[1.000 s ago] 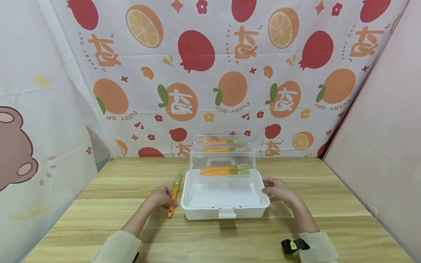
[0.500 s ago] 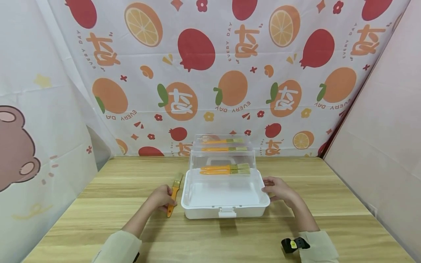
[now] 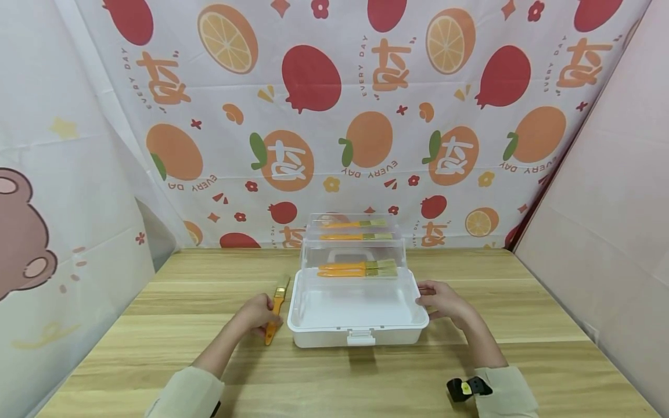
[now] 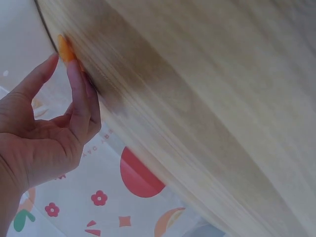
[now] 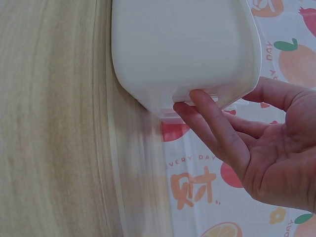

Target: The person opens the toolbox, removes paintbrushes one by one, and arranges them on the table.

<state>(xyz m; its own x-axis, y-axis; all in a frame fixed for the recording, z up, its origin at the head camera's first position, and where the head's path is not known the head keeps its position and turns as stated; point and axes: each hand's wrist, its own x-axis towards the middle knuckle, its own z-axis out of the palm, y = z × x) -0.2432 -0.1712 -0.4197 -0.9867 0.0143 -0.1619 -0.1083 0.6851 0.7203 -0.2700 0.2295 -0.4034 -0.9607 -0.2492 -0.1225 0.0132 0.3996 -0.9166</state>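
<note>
A paintbrush (image 3: 280,294) with an orange handle and pale bristles lies on the table left of a white box, bristles pointing away. My left hand (image 3: 259,313) pinches its handle; in the left wrist view, the orange handle end (image 4: 64,48) shows at the fingertips. The white plastic storage box (image 3: 360,338) stands with its trays raised. My right hand (image 3: 444,302) holds the right end of the box, thumb at the rim and fingers against the outer wall (image 5: 182,54). Several matching paintbrushes (image 3: 358,269) lie in the clear raised trays (image 3: 308,252).
The wooden table (image 3: 522,325) carries the box near its middle. A fruit-print cloth (image 3: 324,139) hangs behind it, with pale cloths at both sides. A latch (image 3: 360,337) sits on the front of the box.
The paintbrush's handle end has shifted slightly left under my left hand. My right hand and the box stay where they were.
</note>
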